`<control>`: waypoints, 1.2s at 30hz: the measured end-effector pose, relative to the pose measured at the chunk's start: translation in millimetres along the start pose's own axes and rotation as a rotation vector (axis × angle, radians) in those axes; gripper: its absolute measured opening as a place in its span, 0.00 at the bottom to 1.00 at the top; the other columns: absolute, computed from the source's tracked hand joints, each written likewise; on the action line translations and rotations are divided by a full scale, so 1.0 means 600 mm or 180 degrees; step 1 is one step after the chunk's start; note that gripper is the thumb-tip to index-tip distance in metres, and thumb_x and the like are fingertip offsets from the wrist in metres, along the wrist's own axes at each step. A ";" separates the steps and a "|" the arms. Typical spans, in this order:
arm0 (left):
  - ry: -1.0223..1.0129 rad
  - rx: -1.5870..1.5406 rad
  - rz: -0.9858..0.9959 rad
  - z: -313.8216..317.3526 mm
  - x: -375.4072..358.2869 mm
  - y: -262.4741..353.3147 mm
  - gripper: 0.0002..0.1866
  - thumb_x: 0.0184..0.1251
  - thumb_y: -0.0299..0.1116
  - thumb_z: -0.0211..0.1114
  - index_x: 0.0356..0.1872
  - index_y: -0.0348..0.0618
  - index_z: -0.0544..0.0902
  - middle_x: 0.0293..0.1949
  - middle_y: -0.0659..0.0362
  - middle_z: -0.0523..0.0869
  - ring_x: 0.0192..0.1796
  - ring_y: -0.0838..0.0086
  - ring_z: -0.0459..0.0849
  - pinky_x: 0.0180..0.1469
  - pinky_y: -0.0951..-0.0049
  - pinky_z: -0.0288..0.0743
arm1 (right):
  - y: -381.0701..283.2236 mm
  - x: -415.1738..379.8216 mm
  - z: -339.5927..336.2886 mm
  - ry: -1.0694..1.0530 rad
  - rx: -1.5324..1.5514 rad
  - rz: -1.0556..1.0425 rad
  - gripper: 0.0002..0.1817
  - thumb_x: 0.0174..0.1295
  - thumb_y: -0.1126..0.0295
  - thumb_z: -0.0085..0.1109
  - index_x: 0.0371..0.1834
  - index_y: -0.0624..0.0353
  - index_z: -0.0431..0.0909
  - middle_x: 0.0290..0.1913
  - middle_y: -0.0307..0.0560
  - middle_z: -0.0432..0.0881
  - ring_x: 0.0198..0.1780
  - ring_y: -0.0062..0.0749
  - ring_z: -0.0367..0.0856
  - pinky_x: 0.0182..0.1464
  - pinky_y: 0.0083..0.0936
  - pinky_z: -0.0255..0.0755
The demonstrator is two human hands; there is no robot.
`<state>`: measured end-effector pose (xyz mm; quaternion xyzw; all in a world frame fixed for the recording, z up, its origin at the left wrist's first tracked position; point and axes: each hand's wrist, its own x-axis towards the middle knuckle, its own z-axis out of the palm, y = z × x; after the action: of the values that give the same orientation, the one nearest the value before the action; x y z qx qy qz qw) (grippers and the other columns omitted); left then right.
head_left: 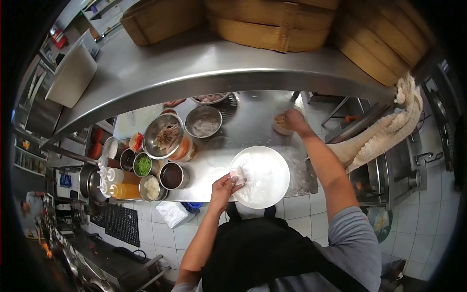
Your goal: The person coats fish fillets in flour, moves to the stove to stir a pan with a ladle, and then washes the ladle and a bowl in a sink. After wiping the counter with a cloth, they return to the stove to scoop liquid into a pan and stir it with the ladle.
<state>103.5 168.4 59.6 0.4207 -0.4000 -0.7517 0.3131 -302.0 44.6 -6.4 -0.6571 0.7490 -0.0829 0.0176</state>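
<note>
My left hand [224, 189] pinches a small pale-pink, white-dusted piece of food [238, 175] over the left side of a white plate [283, 181]. White powder, like flour, covers much of the plate. My right hand [294, 120] is stretched forward to a small clear tub [282, 129] at the back right of the steel table. Its fingers are drawn together at the tub's mouth. Thin tan pieces, perhaps toothpicks, show inside the tub. My right fingertips are partly hidden, and I cannot make out what is between them.
Left of the plate stand a bowl of meat strips [168, 137], a bowl of pale food [203, 122], a pot of dark sauce [173, 175], chopped greens [142, 165] and squeeze bottles [116, 176]. A steel shelf [219, 61] with wooden steamers [272, 29] overhangs the table. A towel [384, 129] hangs right.
</note>
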 end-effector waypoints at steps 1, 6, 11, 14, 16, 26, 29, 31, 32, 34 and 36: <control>-0.0027 0.0014 0.0002 0.002 0.004 0.000 0.18 0.76 0.26 0.52 0.61 0.24 0.72 0.52 0.46 0.83 0.51 0.60 0.86 0.56 0.68 0.83 | 0.002 -0.004 0.003 0.0016 -0.0003 0.0026 0.08 0.52 0.72 0.58 0.32 0.57 0.86 0.38 0.55 0.85 0.44 0.50 0.84 0.49 0.40 0.77; 0.0094 -0.0165 0.0147 0.011 0.015 0.001 0.18 0.76 0.25 0.51 0.60 0.24 0.72 0.50 0.46 0.84 0.49 0.61 0.87 0.54 0.66 0.84 | 0.009 -0.023 0.003 0.0223 0.0569 0.0282 0.09 0.53 0.73 0.57 0.35 0.60 0.85 0.39 0.61 0.84 0.45 0.55 0.82 0.50 0.42 0.76; 0.0033 -0.0106 0.0167 0.020 0.006 -0.002 0.19 0.78 0.28 0.48 0.61 0.23 0.71 0.50 0.44 0.83 0.49 0.59 0.86 0.54 0.66 0.84 | -0.004 -0.040 -0.028 0.0436 0.0973 0.0362 0.09 0.53 0.74 0.57 0.35 0.62 0.84 0.38 0.62 0.83 0.44 0.56 0.82 0.49 0.43 0.75; 0.0041 -0.0098 0.0170 0.024 -0.001 -0.008 0.19 0.78 0.28 0.48 0.61 0.22 0.71 0.50 0.44 0.83 0.49 0.60 0.86 0.54 0.66 0.84 | -0.014 -0.049 -0.042 0.0612 0.1202 0.0347 0.08 0.54 0.73 0.57 0.34 0.61 0.84 0.37 0.61 0.83 0.43 0.56 0.82 0.48 0.43 0.76; 0.0055 -0.0114 0.0182 0.024 -0.008 -0.011 0.19 0.78 0.28 0.48 0.61 0.22 0.71 0.50 0.44 0.83 0.49 0.60 0.86 0.54 0.66 0.84 | -0.017 -0.051 -0.034 0.0671 0.1315 0.0336 0.07 0.54 0.73 0.57 0.33 0.60 0.84 0.36 0.61 0.83 0.43 0.57 0.82 0.48 0.43 0.77; 0.0129 0.0124 0.0586 0.026 0.008 -0.017 0.17 0.77 0.28 0.50 0.58 0.24 0.75 0.49 0.48 0.84 0.49 0.63 0.86 0.51 0.68 0.84 | -0.122 -0.211 -0.129 0.0446 0.3076 0.0933 0.12 0.58 0.65 0.64 0.37 0.64 0.82 0.30 0.44 0.84 0.33 0.22 0.80 0.37 0.24 0.74; 0.0086 0.0222 0.0755 0.036 0.022 -0.023 0.16 0.77 0.27 0.50 0.57 0.24 0.76 0.49 0.48 0.84 0.48 0.65 0.86 0.51 0.69 0.84 | -0.194 -0.307 -0.115 0.0352 0.4182 0.0370 0.07 0.58 0.73 0.63 0.37 0.63 0.83 0.30 0.38 0.83 0.32 0.19 0.79 0.36 0.21 0.74; 0.0112 0.0416 0.0910 0.048 0.027 -0.024 0.16 0.77 0.27 0.50 0.56 0.25 0.76 0.49 0.49 0.84 0.48 0.66 0.86 0.51 0.70 0.84 | -0.234 -0.351 -0.132 0.0159 0.4207 0.0281 0.06 0.58 0.77 0.62 0.38 0.64 0.82 0.32 0.38 0.84 0.33 0.17 0.79 0.37 0.18 0.74; 0.0085 0.0408 0.0980 0.056 0.028 -0.023 0.16 0.76 0.26 0.51 0.56 0.25 0.77 0.49 0.50 0.84 0.47 0.68 0.85 0.51 0.69 0.84 | -0.250 -0.366 -0.146 0.0226 0.4013 0.0302 0.06 0.58 0.76 0.62 0.38 0.64 0.82 0.32 0.41 0.85 0.33 0.19 0.79 0.37 0.20 0.74; -0.0020 0.0413 0.1058 0.068 0.034 -0.028 0.17 0.75 0.26 0.53 0.57 0.24 0.75 0.49 0.50 0.83 0.47 0.69 0.85 0.51 0.69 0.84 | -0.264 -0.379 -0.150 0.0301 0.3641 0.0308 0.10 0.55 0.69 0.63 0.37 0.63 0.83 0.31 0.51 0.83 0.30 0.32 0.80 0.36 0.27 0.74; -0.0053 0.0457 0.1197 0.077 0.040 -0.030 0.19 0.72 0.25 0.58 0.60 0.22 0.73 0.50 0.51 0.83 0.48 0.73 0.83 0.51 0.70 0.83 | -0.267 -0.387 -0.159 0.0392 0.3434 0.0338 0.11 0.54 0.67 0.64 0.36 0.63 0.82 0.30 0.54 0.82 0.30 0.37 0.81 0.35 0.30 0.74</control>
<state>49.5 173.3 49.9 0.3535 -0.5267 -0.6530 0.4138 -126.3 264.0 92.1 -0.5100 0.6320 -0.4928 0.3125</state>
